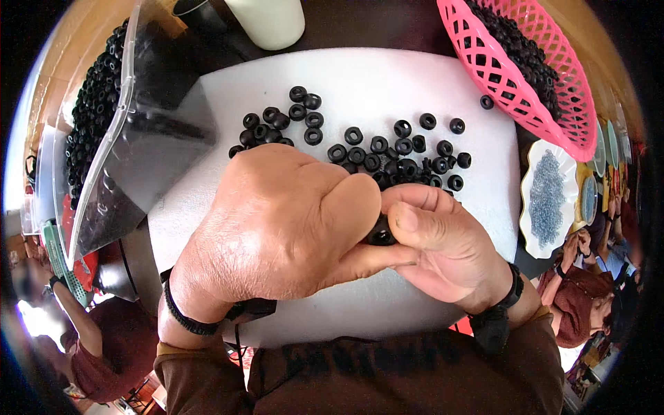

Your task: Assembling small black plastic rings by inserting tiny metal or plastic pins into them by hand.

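Both my hands meet over the white work board. Between them is a black ring-shaped piece, mostly covered by fingers. My left hand is closed, its thumb and a finger pinching at the piece. From the other side, the thumb and curled fingers of my right hand press on the same piece. Just beyond my fingers lie many loose black rings, some with their holes facing up. Another group of black rings sits farther left on the board.
A clear plastic bin of black rings stands left. At far right are a pink lattice basket of black pieces and a white scalloped dish with tiny bluish-grey beads. A pale cup stands beyond the board. Other people sit at both sides.
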Motion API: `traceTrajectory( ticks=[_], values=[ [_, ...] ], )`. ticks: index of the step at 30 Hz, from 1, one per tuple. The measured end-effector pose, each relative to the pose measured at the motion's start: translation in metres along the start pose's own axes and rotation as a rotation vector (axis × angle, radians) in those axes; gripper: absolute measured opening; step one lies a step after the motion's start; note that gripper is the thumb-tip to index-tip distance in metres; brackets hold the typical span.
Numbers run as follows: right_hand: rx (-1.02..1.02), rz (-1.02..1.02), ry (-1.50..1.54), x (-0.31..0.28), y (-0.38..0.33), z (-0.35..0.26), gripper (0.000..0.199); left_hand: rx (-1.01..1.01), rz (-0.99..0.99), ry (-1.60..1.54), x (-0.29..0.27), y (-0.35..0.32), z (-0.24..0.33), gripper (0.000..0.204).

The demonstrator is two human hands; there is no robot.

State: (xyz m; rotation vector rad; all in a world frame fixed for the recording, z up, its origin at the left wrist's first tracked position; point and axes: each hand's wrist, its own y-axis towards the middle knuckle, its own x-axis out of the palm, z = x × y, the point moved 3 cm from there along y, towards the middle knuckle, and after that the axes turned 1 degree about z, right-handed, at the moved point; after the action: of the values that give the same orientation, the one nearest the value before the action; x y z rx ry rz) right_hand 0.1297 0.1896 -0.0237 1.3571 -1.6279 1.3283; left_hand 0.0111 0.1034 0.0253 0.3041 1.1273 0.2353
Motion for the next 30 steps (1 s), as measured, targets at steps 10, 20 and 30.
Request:
traceTrajectory(
  ticks=[10, 20, 30],
  values=[
    [0.047, 0.066, -0.051, 0.002, 0.002, 0.001, 0.017, 0.137, 0.062, 0.123, 0.002, -0.004, 0.002, 0.048],
    [-0.027, 0.105, -0.114, 0.006, -0.001, -0.004, 0.016, 0.092, 0.218, 0.014, -0.002, 0.003, 0.0, 0.053],
    [-0.039, 0.07, -0.108, 0.007, -0.001, -0.003, 0.017, 0.181, 0.201, 0.051, -0.001, 0.0, 0.003, 0.05]
  ],
)
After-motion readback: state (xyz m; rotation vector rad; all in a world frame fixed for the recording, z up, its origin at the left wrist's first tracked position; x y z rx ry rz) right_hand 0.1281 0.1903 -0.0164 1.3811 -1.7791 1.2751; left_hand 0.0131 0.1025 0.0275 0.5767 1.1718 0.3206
